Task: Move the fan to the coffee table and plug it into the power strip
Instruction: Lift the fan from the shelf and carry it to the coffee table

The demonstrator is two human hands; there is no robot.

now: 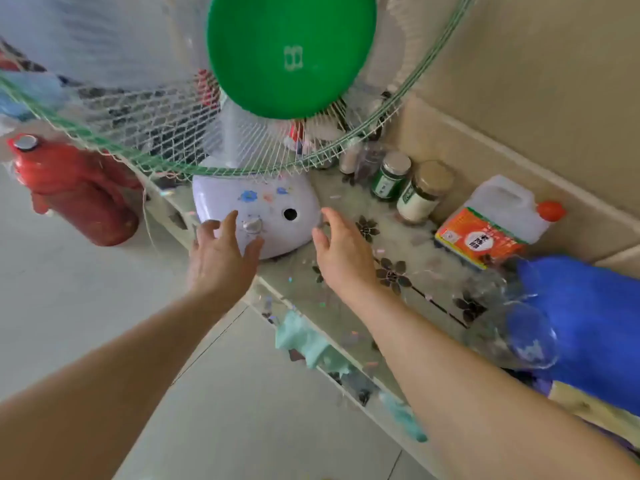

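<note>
A desk fan with a round white base [277, 223], a wire grille and a big green hub [291, 53] stands on a low flower-patterned surface [398, 271] by the wall. The base carries a knob, a dark hole and small stickers. My left hand [221, 251] is at the base's front left, fingers spread, fingertips beside the knob. To the right of the base is my right hand [341, 251], open, just off its edge. Neither hand grips anything. No coffee table, cord or power strip is in view.
A red thermos [76, 188] stands left of the fan. Spice jars [408, 188] and a white jug with an orange label [491, 223] line the wall on the right. A blue bag [588, 323] and clear plastic lie nearer right. Pale floor tiles fill the lower left.
</note>
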